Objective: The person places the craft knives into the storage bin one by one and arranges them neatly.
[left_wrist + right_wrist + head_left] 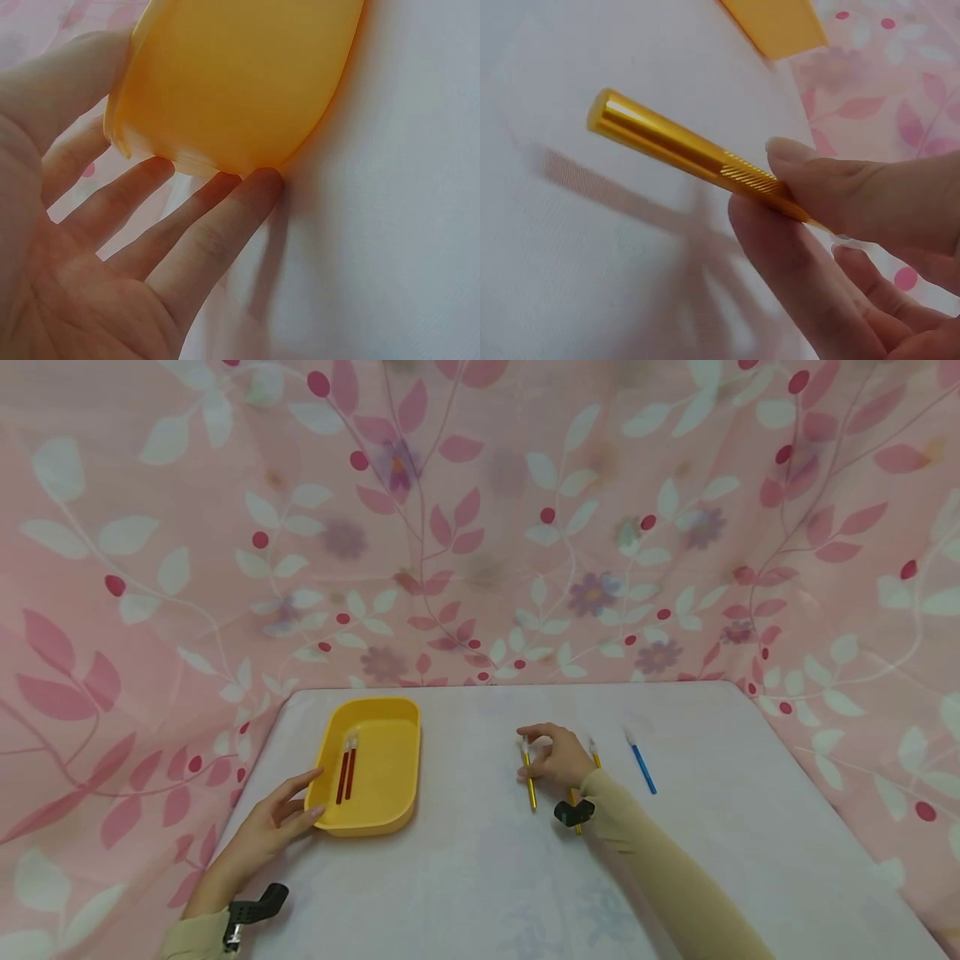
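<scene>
So the right hand (557, 762) has a shiny gold, pen-shaped tool with a ridged grip and a clear tip (664, 144) pinched between thumb and fingers, held just above the white cloth-covered table (465, 868). Left hand's (258, 835) not gripping anything, just loose fingers and thumb against the near left side of a yellow rounded rectangular tray (390, 756), with two slim dark red sticks (350, 774) lying inside. There's also a slim blue stick with a clear tip (643, 768) off to the right.

Gold pen (664, 142), ridged partway along, was pinched slightly aslant just right of lower centre, head view, pale tip up-frame. Yellow tray (388, 768), round-cornered, sat upright at lower left.
</scene>
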### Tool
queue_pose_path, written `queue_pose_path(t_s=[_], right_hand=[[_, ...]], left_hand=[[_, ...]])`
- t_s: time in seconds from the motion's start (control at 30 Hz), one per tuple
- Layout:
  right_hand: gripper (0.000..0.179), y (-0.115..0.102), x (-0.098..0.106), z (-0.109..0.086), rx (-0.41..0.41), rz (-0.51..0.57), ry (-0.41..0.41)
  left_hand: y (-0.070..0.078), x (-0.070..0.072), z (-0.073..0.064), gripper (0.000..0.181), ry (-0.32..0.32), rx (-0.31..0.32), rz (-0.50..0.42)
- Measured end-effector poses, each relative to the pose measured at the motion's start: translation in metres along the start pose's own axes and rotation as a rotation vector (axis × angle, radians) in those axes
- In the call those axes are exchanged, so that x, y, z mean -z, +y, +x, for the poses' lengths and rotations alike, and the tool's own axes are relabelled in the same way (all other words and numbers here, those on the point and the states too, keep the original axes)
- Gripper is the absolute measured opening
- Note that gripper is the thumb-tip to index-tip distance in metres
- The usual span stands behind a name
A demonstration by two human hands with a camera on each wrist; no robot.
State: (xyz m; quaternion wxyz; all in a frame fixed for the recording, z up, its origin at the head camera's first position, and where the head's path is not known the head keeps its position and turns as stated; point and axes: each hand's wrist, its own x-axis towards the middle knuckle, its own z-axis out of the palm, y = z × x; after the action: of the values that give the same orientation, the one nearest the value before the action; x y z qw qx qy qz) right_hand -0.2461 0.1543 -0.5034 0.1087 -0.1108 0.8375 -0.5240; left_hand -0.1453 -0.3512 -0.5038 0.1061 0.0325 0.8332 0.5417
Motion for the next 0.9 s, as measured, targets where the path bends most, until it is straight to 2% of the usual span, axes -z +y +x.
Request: queue_pose_path(t_s=[0.17,0.3,0.6,0.9], right_hand=[[0.075,-0.006,-0.001,-0.003,0.016,0.093,0.008],[0.074,-0.011,-0.002,-0.005,0.054,0.123,0.001],[0.063,-0.037,-0.006,-0.011,0.138,0.133,-0.014],[0.065,-0.057,-0.015,-0.006,0.205,0.172,-0.017]], left_hand=[[0.0,0.001,0.0,0.073,0.004,0.0,0.008],[0.0,0.001,0.0,0.073,0.002,0.01,0.009],[-0.001,0.001,0.001,0.072,0.0,-0.01,0.004],[0.0,0.0,0.0,0.071,-0.004,-0.02,-0.005]])
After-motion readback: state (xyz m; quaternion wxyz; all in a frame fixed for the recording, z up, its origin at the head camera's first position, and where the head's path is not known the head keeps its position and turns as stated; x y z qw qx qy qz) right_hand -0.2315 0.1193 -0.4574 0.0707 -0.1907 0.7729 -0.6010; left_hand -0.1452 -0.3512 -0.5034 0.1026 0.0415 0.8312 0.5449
